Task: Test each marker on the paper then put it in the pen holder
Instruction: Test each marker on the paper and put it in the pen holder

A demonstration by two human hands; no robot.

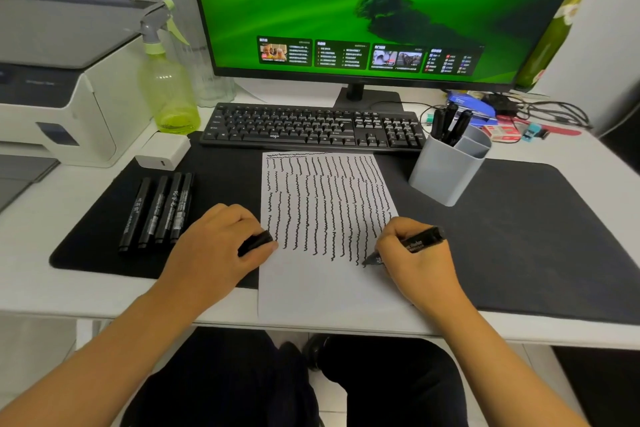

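Observation:
A white paper [322, 288] covered in black wavy lines lies on the black desk mat [519, 236]. My right hand [419, 263] grips an uncapped black marker [420, 242], its tip touching the paper at the lower right end of the lines. My left hand [221, 250] rests on the paper's left edge and holds the black cap [256, 242]. Several capped black markers [156, 211] lie side by side on the mat to the left. A grey pen holder [446, 170] right of the paper holds several black markers [450, 125].
A black keyboard [311, 128] sits behind the paper, with a monitor [381, 3] above it. A green spray bottle [169, 90], a white charger [162, 151] and a printer [52, 80] stand at the left. Cables and a blue stapler [474, 106] clutter the right rear.

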